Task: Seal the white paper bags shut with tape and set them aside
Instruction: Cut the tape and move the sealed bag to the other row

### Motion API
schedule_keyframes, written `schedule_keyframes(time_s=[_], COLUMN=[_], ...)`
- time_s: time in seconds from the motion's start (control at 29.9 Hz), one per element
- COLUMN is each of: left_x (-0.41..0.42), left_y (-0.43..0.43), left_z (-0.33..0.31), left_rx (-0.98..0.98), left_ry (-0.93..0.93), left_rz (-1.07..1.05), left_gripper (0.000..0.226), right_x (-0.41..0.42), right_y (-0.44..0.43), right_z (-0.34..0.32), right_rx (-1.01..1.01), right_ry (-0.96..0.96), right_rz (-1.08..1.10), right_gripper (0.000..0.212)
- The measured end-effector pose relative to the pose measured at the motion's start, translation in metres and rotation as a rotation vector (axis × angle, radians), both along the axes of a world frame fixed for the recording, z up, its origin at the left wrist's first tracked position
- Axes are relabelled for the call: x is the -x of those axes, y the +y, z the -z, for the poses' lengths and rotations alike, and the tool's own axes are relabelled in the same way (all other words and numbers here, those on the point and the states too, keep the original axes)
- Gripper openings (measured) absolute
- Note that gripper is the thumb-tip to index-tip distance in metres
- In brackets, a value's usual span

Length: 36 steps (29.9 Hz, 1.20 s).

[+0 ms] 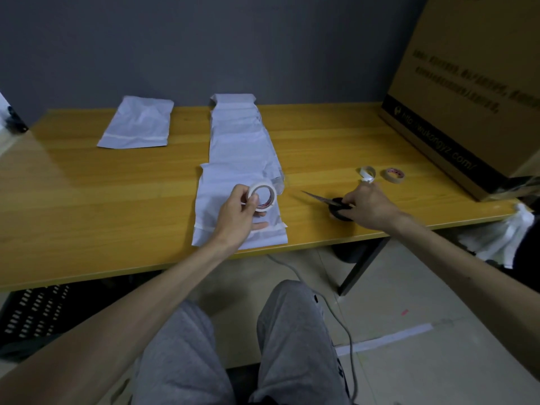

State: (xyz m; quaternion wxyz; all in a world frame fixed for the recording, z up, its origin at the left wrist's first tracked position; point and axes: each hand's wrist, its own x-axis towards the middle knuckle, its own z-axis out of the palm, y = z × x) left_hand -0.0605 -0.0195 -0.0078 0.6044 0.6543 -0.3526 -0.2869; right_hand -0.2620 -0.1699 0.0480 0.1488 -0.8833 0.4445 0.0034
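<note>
Sitting at a wooden table [87,185], a person is partway through the job, as far as I can judge. A line of white paper bags [239,133] runs from the near edge back to the wall, each overlapping the next, and I cannot count them or tell whether the far ones are sealed. The nearest bag [210,200] has a pale strip of tape across its folded end by the table edge, so it looks sealed but not yet set aside. One taped bag [137,124] lies well apart at the far left, which I take to be the finished pile. Most of the work seems to be left.

The left hand [239,211] hovers over the nearest bag with its fingers curled round a white tape roll [262,197], one finger hooked through the core. The right hand [368,206] is on the table to the right of the bags, its fingers closed on the black handles of the scissors [321,198], whose blades point left toward the bags.

A plain grey wall backs the table, and pale tiles cover the floor, where a grey cable trails. A big cardboard box [467,92] fills the right end of the yellowish wood-grain top. A dark slotted crate [29,317] sits beneath the left end. Near the box lies a small brown tape roll [394,174], and just beside it a curl of white tape [366,173], just beyond the right knuckles.
</note>
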Motion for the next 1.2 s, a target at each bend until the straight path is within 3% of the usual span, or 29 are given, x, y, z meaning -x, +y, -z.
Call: schedule_keyframes(time_s=[0.23,0.33,0.37,0.4,0.47,0.53,0.7,0.8,0.87,1.07,1.2], left_x=[0.002,0.002,0.003,0.003,0.006,0.008,0.008,0.0,-0.007,-0.027,-0.028], left_y=[-0.01,-0.015,-0.017,-0.019,-0.025,-0.029,-0.032,-0.032,-0.031,-0.029,-0.039], left_z=[-0.005,-0.008,-0.01,-0.011,-0.012,-0.013,-0.014,-0.016,-0.018,-0.027,-0.034], left_rx=[-0.04,-0.051,-0.055,-0.063,-0.076,-0.073,-0.091,-0.179,-0.234,-0.3,-0.402], left_ry=[0.015,-0.044,-0.069,-0.096,-0.133,-0.143,-0.148,-0.348,-0.509,-0.758,-0.898], left_rz=[-0.062,-0.048,-0.029,-0.007,0.03,0.045,0.166,0.294,0.409,0.71,0.809], left_gripper=[0.014,0.013,0.013,0.013,0.016,0.017,0.019,0.02,0.028,0.044,0.047], right_x=[-0.028,-0.033,-0.036,-0.038,-0.044,-0.048,-0.049,-0.045,-0.045,-0.047,-0.043], right_y=[-0.024,-0.023,-0.02,-0.013,0.004,0.017,0.015,0.01,0.005,-0.001,0.017], right_z=[0.018,0.022,0.022,0.018,0.009,0.004,0.014,0.016,0.021,0.035,0.031], right_rx=[0.069,0.269,0.318,0.252,-0.162,-0.495,-0.578,-0.599,-0.51,0.046,0.124], right_ry=[-0.043,0.021,-0.036,-0.176,-0.537,-0.68,-0.775,-0.746,-0.681,-0.293,-0.45], right_rz=[0.151,0.113,0.074,0.056,0.038,0.023,0.158,0.273,0.301,0.18,0.098], right_gripper=[0.024,0.024,0.024,0.024,0.022,0.018,0.01,0.008,0.007,0.021,0.019])
